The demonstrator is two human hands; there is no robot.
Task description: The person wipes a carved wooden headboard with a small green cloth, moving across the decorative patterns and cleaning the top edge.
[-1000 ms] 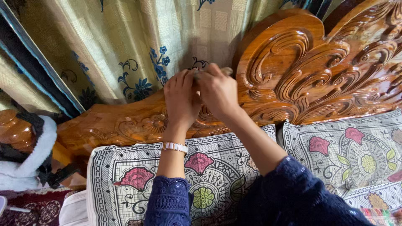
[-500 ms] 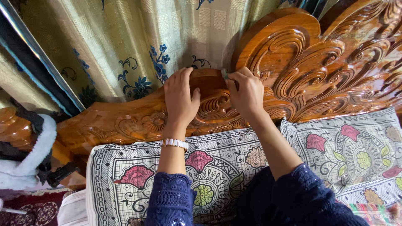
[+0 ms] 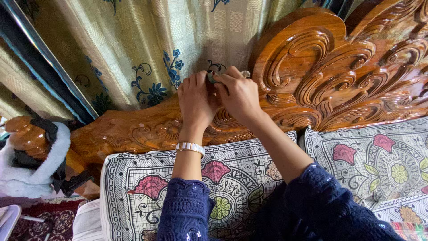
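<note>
The left hand point(image 3: 195, 103) and right hand point(image 3: 238, 96) meet at the top edge of the carved wooden headboard point(image 3: 321, 76), fingers curled shut together on a small grey-green object point(image 3: 211, 78) pinched between them; what the object is cannot be told, since the fingers cover most of it. A pale scrap point(image 3: 245, 72), perhaps cloth, shows just past the right hand's knuckles. The left wrist carries a banded bracelet point(image 3: 190, 147), and both forearms pass over patterned pillows point(image 3: 147, 183) that lean against the headboard, with a floral curtain point(image 3: 147, 53) behind.

1 head-worn view, close, steeply down over carved headboard point(image 3: 321, 76) and pillows point(image 3: 249, 174).
</note>
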